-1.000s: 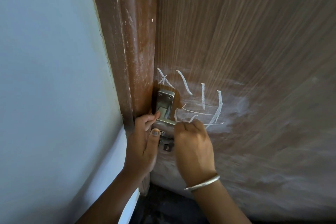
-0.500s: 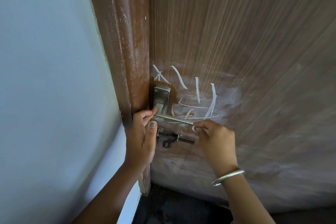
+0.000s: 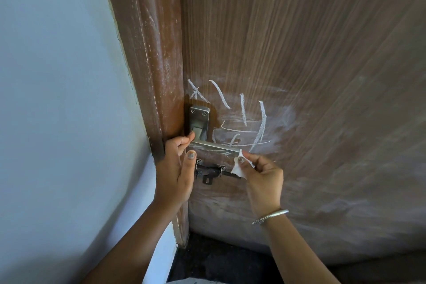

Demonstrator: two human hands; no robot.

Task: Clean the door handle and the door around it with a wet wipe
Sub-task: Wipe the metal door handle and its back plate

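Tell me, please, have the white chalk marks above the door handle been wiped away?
No, the white chalk marks remain plain on the door above the door handle.

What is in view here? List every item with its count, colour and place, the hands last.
door: one, brown wood grain, fills the right side
chalk marks: several strokes, white, on the door above the handle
door handle: one, silver metal, at the door's left edge
bolt: one, dark metal, just below the handle
door frame: one, reddish brown, left of the door
wall: one, pale blue, far left
wipe: one, white, at the handle's free end
bangle: one, silver, on the right wrist
left hand: at the handle's base by the frame
right hand: pinching the wipe
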